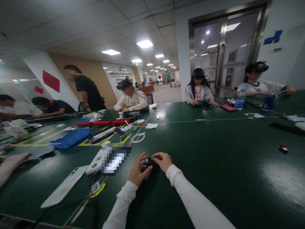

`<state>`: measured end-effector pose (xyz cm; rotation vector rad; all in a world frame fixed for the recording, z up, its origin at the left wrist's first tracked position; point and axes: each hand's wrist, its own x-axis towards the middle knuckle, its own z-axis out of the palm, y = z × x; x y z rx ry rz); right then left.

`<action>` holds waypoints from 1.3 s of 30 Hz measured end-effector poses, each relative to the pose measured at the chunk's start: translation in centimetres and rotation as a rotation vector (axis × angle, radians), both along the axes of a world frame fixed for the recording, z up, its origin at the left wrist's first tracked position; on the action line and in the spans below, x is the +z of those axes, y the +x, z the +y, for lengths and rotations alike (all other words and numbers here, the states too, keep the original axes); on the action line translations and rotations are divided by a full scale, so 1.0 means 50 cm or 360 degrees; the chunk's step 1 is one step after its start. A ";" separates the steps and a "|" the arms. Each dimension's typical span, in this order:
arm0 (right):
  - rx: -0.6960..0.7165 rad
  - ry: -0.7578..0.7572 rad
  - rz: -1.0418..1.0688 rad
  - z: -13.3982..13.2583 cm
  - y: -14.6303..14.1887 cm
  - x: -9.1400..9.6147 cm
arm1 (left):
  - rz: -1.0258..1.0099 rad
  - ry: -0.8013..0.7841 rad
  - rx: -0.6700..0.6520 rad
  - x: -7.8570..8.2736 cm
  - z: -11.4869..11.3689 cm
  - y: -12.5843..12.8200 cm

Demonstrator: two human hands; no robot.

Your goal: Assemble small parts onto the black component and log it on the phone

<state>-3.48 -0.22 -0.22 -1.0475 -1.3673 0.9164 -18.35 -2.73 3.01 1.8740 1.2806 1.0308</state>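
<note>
Over the green table, in the middle of the head view, my two hands meet around a small black object (149, 162) with a shiny light patch; its kind is too small to tell. My left hand (138, 170) curls around its left side, thumb below and fingers above. From the right, my right hand (164, 161) is closed in a pinch on a small greenish piece (153, 157) at the black object's upper right. Whether the two pieces are joined, I cannot tell. Both forearms wear white sleeves.
Left of my hands lie a white phone (65, 187), a white device (98, 159) and a lit screen (115, 162). Beyond are a white cable coil (138, 137), a blue tray (70, 138) and tangled wires. A small red-and-black item (283, 148) lies far right. Several people sit around the table.
</note>
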 end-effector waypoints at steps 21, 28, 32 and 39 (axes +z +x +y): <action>0.0141 -0.0169 0.0289 0.026 0.005 -0.021 | -0.0079 -0.0055 0.0016 0.016 -0.010 0.011; 0.0142 -0.0121 0.0183 0.014 0.008 -0.008 | -0.0048 0.0042 -0.0008 0.009 -0.006 0.006; 0.0121 -0.0075 0.0099 0.006 0.007 -0.001 | -0.0006 0.0067 -0.0005 0.001 -0.001 0.003; 0.0060 0.0047 -0.0112 -0.008 0.013 0.016 | 0.0053 0.0108 -0.0003 0.002 -0.001 0.003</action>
